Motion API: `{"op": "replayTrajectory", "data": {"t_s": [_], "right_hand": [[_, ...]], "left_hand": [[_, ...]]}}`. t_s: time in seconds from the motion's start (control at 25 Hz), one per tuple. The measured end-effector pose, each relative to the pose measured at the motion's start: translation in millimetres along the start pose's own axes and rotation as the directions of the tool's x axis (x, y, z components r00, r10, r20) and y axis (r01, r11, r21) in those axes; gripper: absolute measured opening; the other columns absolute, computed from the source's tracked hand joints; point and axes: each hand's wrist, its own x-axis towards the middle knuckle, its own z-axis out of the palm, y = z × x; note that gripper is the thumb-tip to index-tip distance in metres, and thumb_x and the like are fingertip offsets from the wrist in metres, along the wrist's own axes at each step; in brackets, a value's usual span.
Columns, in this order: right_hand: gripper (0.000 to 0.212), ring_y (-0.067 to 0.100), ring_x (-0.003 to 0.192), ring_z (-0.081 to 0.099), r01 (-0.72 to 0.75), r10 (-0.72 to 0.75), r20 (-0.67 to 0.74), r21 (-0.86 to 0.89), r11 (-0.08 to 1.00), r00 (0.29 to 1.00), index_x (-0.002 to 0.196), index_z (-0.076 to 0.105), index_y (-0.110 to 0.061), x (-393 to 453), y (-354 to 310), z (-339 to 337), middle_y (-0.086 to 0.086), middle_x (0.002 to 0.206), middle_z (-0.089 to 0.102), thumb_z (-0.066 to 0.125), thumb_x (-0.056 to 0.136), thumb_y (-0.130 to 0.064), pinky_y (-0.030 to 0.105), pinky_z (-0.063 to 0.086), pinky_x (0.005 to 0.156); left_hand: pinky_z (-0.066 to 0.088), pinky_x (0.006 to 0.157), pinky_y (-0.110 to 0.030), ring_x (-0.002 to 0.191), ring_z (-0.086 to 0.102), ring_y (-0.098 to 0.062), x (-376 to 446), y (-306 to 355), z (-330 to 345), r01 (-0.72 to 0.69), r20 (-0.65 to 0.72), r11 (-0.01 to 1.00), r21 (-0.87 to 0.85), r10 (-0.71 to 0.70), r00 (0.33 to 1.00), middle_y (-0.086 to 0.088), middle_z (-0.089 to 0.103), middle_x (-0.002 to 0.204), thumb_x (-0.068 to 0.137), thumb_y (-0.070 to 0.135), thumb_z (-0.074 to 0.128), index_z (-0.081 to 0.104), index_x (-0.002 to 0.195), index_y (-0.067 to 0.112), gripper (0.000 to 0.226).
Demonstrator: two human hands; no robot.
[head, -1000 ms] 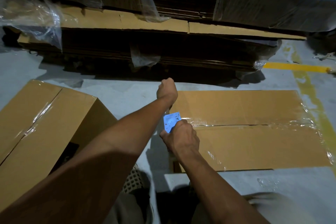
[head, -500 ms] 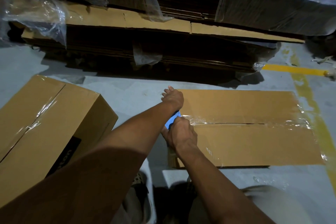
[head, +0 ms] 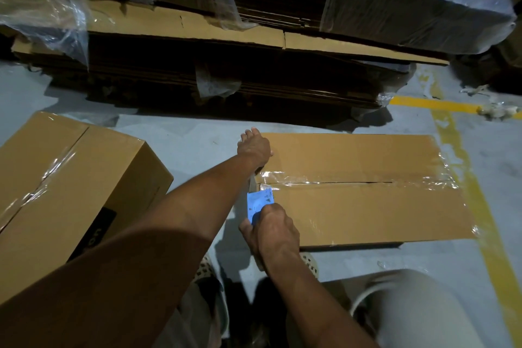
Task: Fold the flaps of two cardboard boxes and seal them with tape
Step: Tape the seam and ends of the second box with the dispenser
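left hand point(head: 254, 147): fingers flat, pressing left end of long flat brown cardboard box point(head: 367, 206) on grey floor point(head: 192, 144)
right hand point(head: 272, 230): fingers clamped on small blue card-like tool point(head: 259, 202), just beside clear tape strip point(head: 353, 179) along box seam
second brown taped cardboard box point(head: 70, 178): left of both hands

Likely a warehouse, dim concrete floor point(head: 180, 144), yellow floor line point(head: 429, 104); wrapped stacks of flattened cardboard point(head: 226, 45)

My left hand point(head: 255, 148) hiding the box corner point(head: 367, 192) beneath it, blue tape cutter point(head: 260, 202) half buried in my right hand point(head: 272, 230) (blade unseen), left box point(head: 70, 178) cropped at frame edge, its label unreadable.
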Motion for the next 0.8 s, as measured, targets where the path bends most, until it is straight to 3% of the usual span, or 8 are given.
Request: {"op": "replayTrajectory", "data": {"t_s": [0.24,0.32,0.4,0.48,0.6,0.8], "right_hand": [[0.053,0.025,0.105,0.062,-0.058,0.058,0.018,-0.012,0.998,0.998,0.119,0.057,-0.007,-22,12,19,0.007,0.114,0.06,0.055,0.088,-0.051,0.03,0.05,0.085],[0.054,0.027,0.109,0.06,-0.054,0.056,0.029,-0.05,0.997,0.998,0.121,0.06,-0.009,-15,11,21,0.008,0.119,0.059,0.057,0.087,-0.051,0.03,0.049,0.088],[0.055,0.027,0.11,0.059,-0.053,0.055,0.023,-0.064,0.997,0.998,0.122,0.06,-0.009,-17,10,24,0.009,0.121,0.058,0.058,0.086,-0.051,0.03,0.048,0.088],[0.056,0.027,0.11,0.06,-0.057,0.058,0.004,-0.062,0.996,0.998,0.122,0.06,-0.01,-22,9,27,0.008,0.121,0.058,0.058,0.086,-0.052,0.03,0.049,0.088],[0.056,0.027,0.112,0.06,-0.059,0.059,0.001,-0.077,0.995,0.998,0.123,0.059,-0.01,-21,2,26,0.008,0.123,0.059,0.06,0.085,-0.051,0.03,0.048,0.089],[0.057,0.026,0.114,0.06,-0.051,0.051,-0.007,-0.085,0.995,0.999,0.127,0.056,-0.01,-23,0,24,0.008,0.124,0.058,0.063,0.085,-0.049,0.031,0.048,0.088]], "left_hand": [[0.024,0.115,-0.046,0.146,0.018,-0.037,-12,-7,0,-0.018,0.0,0.998,-0.057,0.018,1.0,-0.02,0.012,0.16,0.097,0.042,0.053,0.002,0.153,-0.001,0.088],[0.017,0.117,-0.05,0.149,0.005,-0.039,-21,-14,-2,-0.04,0.028,0.999,-0.024,0.04,0.999,-0.017,-0.004,0.163,0.098,0.045,0.05,-0.007,0.154,0.005,0.089],[0.01,0.119,-0.052,0.148,-0.01,-0.039,-35,-20,-6,-0.086,-0.048,0.996,0.039,0.088,0.995,-0.017,-0.022,0.16,0.097,0.043,0.052,-0.015,0.153,0.008,0.095],[0.012,0.12,-0.048,0.15,-0.006,-0.036,-54,-16,-6,-0.173,-0.129,0.978,0.114,0.187,0.974,-0.019,-0.017,0.161,0.097,0.039,0.054,-0.011,0.154,0.004,0.093],[0.022,0.118,-0.044,0.148,0.01,-0.034,-78,-4,12,-0.223,0.07,0.962,0.159,0.215,0.974,-0.021,0.005,0.161,0.094,0.044,0.056,0.004,0.152,-0.004,0.092],[0.003,0.12,-0.043,0.149,-0.012,-0.034,-85,-11,31,-0.207,0.159,0.957,0.203,0.177,0.971,-0.021,-0.021,0.159,0.094,0.046,0.057,-0.011,0.151,-0.003,0.102]]}}
